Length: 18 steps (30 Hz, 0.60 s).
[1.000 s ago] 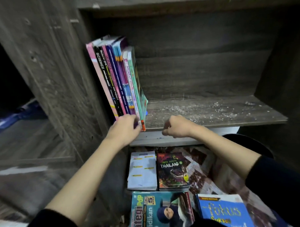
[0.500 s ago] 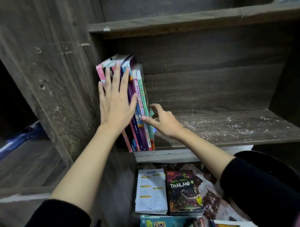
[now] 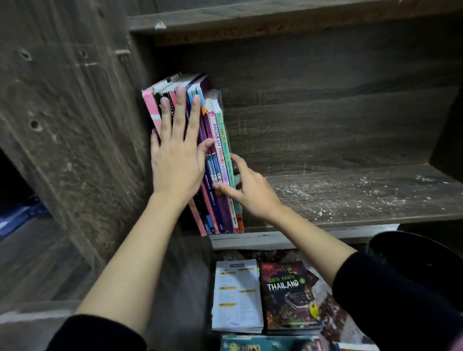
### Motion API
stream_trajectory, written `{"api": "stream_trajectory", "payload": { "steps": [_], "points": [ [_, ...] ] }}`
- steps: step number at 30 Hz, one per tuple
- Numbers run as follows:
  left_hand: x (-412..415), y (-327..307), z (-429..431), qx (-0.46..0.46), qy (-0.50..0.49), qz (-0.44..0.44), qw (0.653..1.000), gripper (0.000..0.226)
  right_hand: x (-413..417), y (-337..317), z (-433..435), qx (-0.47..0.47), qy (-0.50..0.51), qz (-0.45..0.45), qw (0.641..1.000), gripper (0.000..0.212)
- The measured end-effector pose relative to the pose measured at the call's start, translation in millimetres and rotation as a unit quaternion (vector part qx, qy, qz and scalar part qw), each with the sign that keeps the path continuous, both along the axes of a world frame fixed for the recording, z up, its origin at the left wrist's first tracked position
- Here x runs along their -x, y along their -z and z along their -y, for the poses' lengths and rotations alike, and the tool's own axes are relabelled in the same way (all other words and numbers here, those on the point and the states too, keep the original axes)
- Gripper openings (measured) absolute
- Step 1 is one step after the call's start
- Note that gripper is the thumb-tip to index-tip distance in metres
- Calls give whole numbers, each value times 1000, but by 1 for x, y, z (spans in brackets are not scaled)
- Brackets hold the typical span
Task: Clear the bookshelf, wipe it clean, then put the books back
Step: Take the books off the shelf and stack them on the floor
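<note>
Books (image 3: 220, 154), thin glossy paperbacks, stand leaning at the left end of the scuffed, dusty wood-grain shelf (image 3: 357, 197), the left hand (image 3: 177, 164) pressing flat, fingers (image 3: 181, 111) straight, on their spines and the right hand (image 3: 252, 193) pinching the rightmost ones.

My left hand (image 3: 177, 161) blankets most spines in the row of books (image 3: 218, 139), so those titles are lost to me; my right hand (image 3: 252, 191) hides the lower spines at the end. The teal book (image 3: 268, 347) (bottom edge) is cut off, and the print on the white booklet (image 3: 237, 293) is too small to read.
</note>
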State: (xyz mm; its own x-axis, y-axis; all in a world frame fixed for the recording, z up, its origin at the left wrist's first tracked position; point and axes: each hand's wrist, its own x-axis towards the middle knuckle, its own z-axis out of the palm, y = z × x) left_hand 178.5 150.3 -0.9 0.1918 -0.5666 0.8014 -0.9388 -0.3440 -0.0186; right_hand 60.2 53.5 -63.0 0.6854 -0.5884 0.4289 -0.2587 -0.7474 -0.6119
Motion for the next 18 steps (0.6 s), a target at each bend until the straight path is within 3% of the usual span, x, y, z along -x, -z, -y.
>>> {"api": "stream_trajectory", "payload": {
  "steps": [11,18],
  "points": [
    [-3,4,2,4,-1,2,1000,65,-4,4,2,33,16,-28,999,76],
    [-4,4,3,4,-3,-2,1000,64,-6,4,-4,-45,48,30,997,72]
  ]
}}
